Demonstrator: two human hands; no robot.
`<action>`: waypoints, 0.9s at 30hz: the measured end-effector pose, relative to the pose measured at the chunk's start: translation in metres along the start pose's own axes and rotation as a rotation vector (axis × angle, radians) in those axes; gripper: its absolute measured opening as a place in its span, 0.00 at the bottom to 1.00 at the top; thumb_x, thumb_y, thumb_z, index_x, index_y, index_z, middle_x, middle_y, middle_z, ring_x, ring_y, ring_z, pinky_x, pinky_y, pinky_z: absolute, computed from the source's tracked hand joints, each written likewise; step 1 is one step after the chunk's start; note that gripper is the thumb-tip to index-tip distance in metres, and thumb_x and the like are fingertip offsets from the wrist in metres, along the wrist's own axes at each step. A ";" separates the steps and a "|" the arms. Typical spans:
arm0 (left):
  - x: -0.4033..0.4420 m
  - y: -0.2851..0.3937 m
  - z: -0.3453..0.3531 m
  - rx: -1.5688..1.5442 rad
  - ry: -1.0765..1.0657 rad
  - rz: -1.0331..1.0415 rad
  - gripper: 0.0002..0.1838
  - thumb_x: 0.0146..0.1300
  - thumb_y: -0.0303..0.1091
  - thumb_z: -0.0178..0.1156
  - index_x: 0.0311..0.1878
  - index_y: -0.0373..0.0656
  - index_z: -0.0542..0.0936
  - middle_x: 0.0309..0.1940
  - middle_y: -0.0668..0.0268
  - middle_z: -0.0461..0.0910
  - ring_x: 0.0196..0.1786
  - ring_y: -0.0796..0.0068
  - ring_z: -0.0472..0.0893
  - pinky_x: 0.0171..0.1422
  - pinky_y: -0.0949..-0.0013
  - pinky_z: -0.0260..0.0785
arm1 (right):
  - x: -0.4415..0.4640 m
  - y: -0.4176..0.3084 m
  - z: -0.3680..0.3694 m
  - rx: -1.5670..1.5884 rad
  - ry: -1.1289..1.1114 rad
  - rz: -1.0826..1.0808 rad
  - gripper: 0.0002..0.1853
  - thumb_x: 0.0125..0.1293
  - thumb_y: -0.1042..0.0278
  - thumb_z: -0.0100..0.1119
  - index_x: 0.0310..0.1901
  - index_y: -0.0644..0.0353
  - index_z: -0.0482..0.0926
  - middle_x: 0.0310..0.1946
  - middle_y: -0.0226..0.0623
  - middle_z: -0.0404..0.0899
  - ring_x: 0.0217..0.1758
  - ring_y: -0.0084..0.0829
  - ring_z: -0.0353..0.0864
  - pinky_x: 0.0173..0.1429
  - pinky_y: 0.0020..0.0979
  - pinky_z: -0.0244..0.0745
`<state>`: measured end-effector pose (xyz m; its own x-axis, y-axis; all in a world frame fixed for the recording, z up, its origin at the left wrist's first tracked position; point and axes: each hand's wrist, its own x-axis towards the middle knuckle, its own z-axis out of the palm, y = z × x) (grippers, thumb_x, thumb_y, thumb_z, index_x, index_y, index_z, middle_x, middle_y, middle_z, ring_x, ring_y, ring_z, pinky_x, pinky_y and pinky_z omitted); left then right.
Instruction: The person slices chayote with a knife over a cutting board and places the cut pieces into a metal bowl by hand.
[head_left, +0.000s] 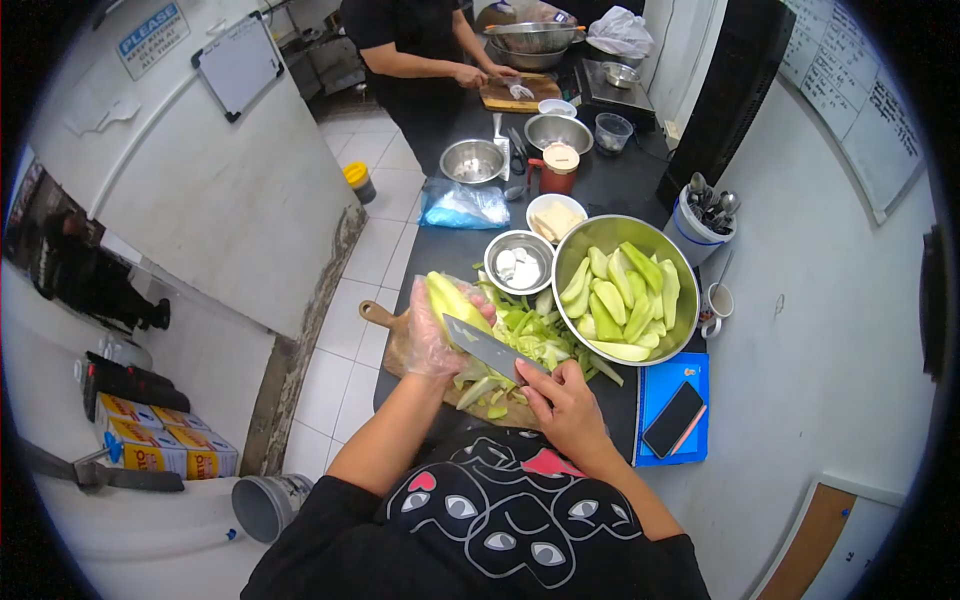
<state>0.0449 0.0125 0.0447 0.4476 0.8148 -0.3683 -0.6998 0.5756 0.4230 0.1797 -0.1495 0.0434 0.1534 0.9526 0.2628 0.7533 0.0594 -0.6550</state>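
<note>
My left hand (436, 325), in a clear plastic glove, is wrapped round a pale green vegetable piece (452, 300), its exact kind unclear. My right hand (566, 400) grips a kitchen knife (484, 345) by its handle. The broad grey blade points up and left, its tip close to the vegetable; I cannot tell whether they touch. Beneath both hands, green peelings and trimmings (535, 340) cover much of a wooden cutting board (378, 313). To the right, a large steel bowl (690, 290) holds several pale green wedges (612, 290).
Beyond the board stand a small steel bowl (490, 262) with white pieces, a white bowl (556, 205) and a red mug (553, 178). A phone (675, 420) lies on a blue folder (648, 385) at right. Across the counter, another person's hands (485, 74) work at a second board (545, 92).
</note>
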 end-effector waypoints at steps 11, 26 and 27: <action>-0.008 -0.012 -0.002 -0.068 -0.124 0.139 0.29 0.66 0.63 0.40 0.35 0.43 0.71 0.28 0.62 0.73 0.36 0.65 0.74 0.47 0.60 0.70 | 0.003 -0.001 0.003 0.173 -0.022 0.108 0.20 0.62 0.64 0.60 0.57 0.45 0.77 0.28 0.43 0.65 0.31 0.40 0.71 0.39 0.35 0.70; 0.002 -0.013 -0.018 0.039 -0.101 -0.070 0.31 0.70 0.61 0.36 0.43 0.39 0.72 0.41 0.54 0.74 0.45 0.59 0.75 0.55 0.57 0.70 | 0.010 0.040 0.017 0.699 -0.229 0.463 0.17 0.70 0.61 0.51 0.57 0.56 0.76 0.25 0.34 0.75 0.22 0.22 0.71 0.29 0.28 0.70; -0.001 -0.012 -0.016 0.046 -0.059 -0.080 0.30 0.70 0.60 0.36 0.44 0.38 0.72 0.42 0.55 0.74 0.45 0.58 0.75 0.56 0.56 0.69 | 0.011 0.038 0.010 0.783 -0.338 0.650 0.18 0.71 0.60 0.50 0.57 0.57 0.76 0.25 0.33 0.76 0.21 0.21 0.71 0.27 0.27 0.70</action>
<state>0.0445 0.0041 0.0270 0.5338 0.7683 -0.3533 -0.6350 0.6401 0.4326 0.2039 -0.1338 0.0143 0.1020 0.8965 -0.4311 -0.0473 -0.4285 -0.9023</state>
